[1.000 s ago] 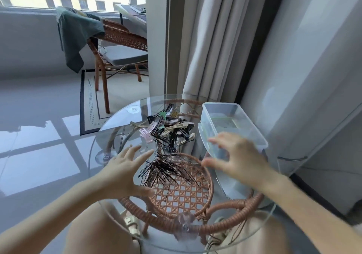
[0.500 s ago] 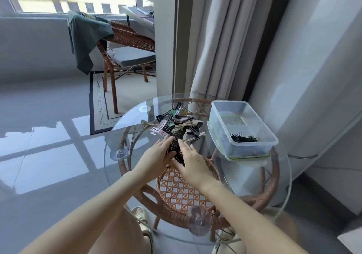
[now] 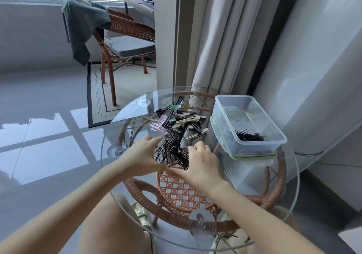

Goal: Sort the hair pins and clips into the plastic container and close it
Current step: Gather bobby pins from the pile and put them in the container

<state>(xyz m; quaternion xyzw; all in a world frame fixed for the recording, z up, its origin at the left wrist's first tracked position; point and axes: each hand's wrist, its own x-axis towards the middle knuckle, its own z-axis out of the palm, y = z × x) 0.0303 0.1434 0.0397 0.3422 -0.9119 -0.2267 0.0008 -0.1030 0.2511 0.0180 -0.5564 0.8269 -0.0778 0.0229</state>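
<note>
A clear plastic container [image 3: 278, 143] stands open at the right of the round glass table, resting on its green-edged lid [image 3: 254, 155]. A small bunch of black hair pins [image 3: 249, 137] lies inside it. A heap of hair clips [image 3: 184, 119] in black, beige, pink and green lies at the table's middle. Just in front of that heap is a bundle of black hair pins [image 3: 172, 152], cupped between my hands. My left hand [image 3: 145, 155] presses its left side with fairly straight fingers. My right hand [image 3: 202, 164] curls its fingers round the right side. The thumbs meet underneath.
The glass table top [image 3: 111, 132] sits on a rattan frame [image 3: 182, 189] with suction pads. A curtain [image 3: 219, 38] hangs right behind the table. A rattan chair [image 3: 125, 38] with a green garment stands far left. My knees are under the table's near edge.
My right hand left the container and came to the loose pins. Both hands closed together over them, and now they hold the gathered bundle between them.
</note>
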